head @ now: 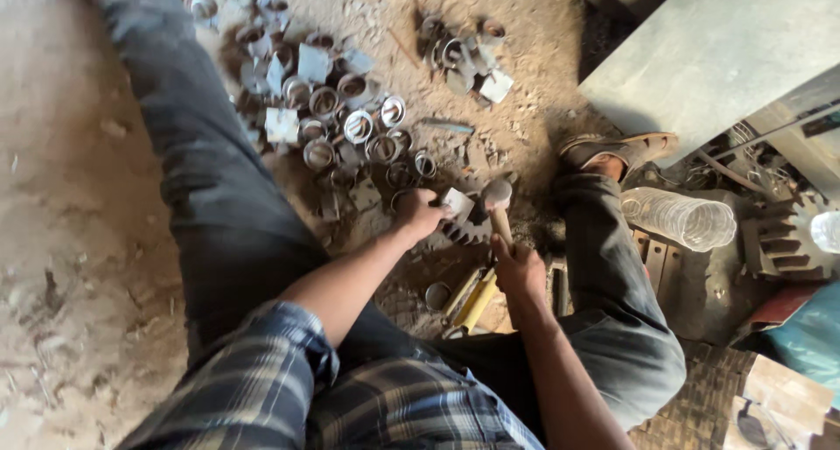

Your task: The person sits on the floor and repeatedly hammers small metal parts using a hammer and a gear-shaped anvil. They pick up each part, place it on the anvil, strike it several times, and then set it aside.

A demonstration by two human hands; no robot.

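Observation:
I sit on a dirt floor with my legs spread. My left hand [422, 212] pinches a small square metal plate [457, 202] and holds it on a dark toothed gear [466, 228] lying on the ground. My right hand [518, 269] grips the wooden handle of a hammer [497, 196], whose head rests just right of the plate, above the gear.
A heap of several short metal rings and square plates [337, 108] lies ahead, with a smaller pile [464, 54] further right. Yellow-handled tools [472, 299] lie between my legs. A clear plastic bottle [678, 218], metal parts and a grey slab [713, 52] stand at the right.

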